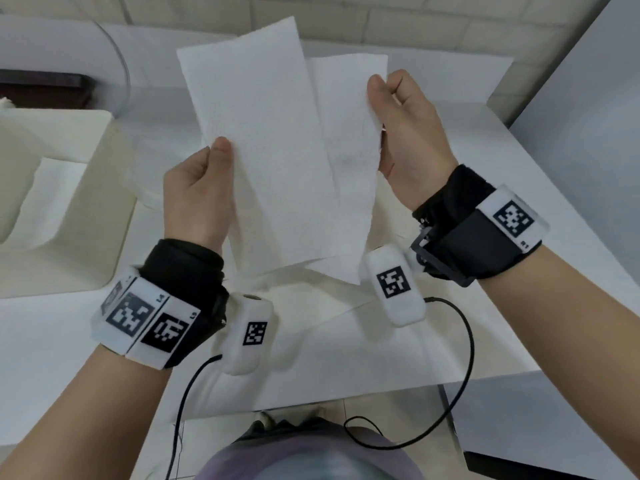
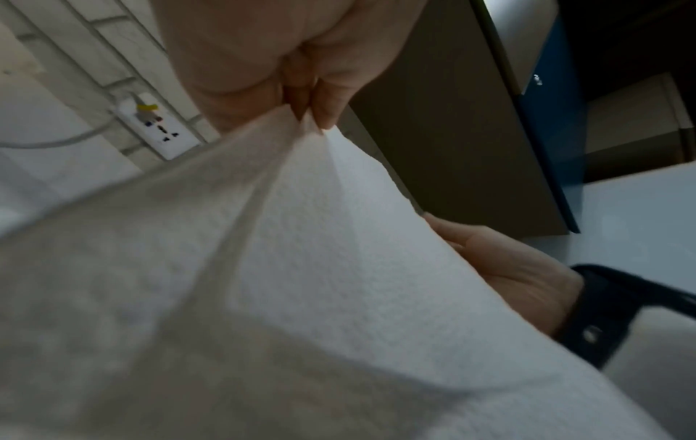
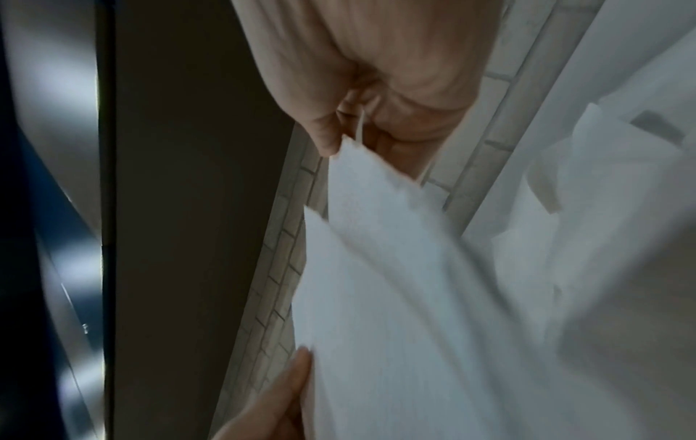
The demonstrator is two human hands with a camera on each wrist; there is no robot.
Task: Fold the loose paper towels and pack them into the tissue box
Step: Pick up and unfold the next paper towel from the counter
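A white paper towel [image 1: 277,161] hangs in the air above the table, creased lengthwise into two panels. My left hand [image 1: 207,174] pinches its left edge between thumb and fingers; the left wrist view shows the fingertips [image 2: 324,116] closed on the sheet [image 2: 320,253]. My right hand [image 1: 398,126] pinches the right edge, with the paper [image 3: 376,268] caught between thumb and fingers [image 3: 324,140] in the right wrist view. The cream tissue box [image 1: 86,188] stands at the left with its top open and a white sheet [image 1: 48,188] inside.
The white table [image 1: 433,323] ends close to my body. More loose white towels [image 1: 311,306] lie on it under my hands. A rounded white object [image 1: 86,53] stands at the back left. A tiled wall with a power socket [image 2: 162,131] runs behind. Black cables [image 1: 464,358] hang from the wrist units.
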